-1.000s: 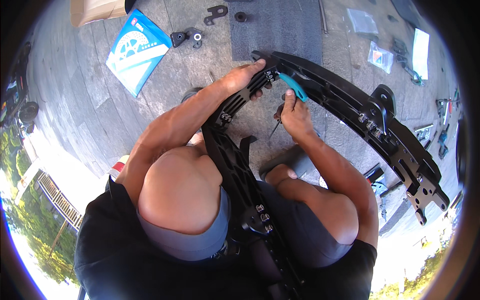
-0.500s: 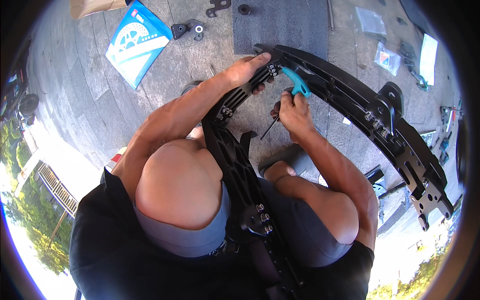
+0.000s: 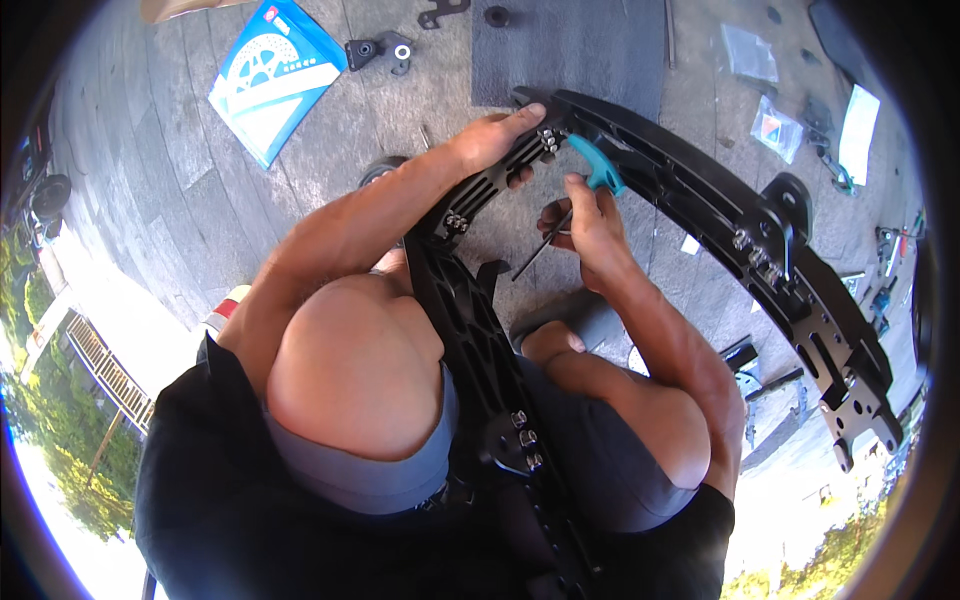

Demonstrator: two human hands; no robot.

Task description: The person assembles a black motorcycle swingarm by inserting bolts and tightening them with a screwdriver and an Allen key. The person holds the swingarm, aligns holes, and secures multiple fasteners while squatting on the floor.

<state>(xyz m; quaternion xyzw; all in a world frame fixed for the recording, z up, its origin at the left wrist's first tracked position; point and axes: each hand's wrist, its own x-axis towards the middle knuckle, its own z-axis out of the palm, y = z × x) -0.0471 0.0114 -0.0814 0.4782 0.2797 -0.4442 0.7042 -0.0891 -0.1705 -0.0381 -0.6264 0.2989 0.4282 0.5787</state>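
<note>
A long, bent black metal frame point(image 3: 700, 180) rests across my lap and arches away to the right. My left hand point(image 3: 492, 143) is wrapped round its far corner, thumb on top, beside a cluster of silver bolts point(image 3: 550, 140). Just right of that corner, my right hand point(image 3: 590, 222) holds a T-handle hex key. Its teal handle point(image 3: 592, 160) sticks up past my thumb and index finger, and its dark shaft point(image 3: 530, 258) slants down to the left. The key's tip is apart from the frame's bolts. More bolts point(image 3: 525, 438) show on the frame's bar between my legs.
A blue-and-white packet point(image 3: 275, 85) lies on the paved ground at the far left, near small black metal parts point(image 3: 380, 52). A dark mat point(image 3: 560, 50) lies beyond the frame. Clear plastic bags point(image 3: 778, 128), a white paper strip point(image 3: 858, 135) and scattered tools are on the right.
My right fingers have shifted on the hex key, and its shaft points a little more downward. My left hand keeps its grip on the frame. The whole view has moved slightly.
</note>
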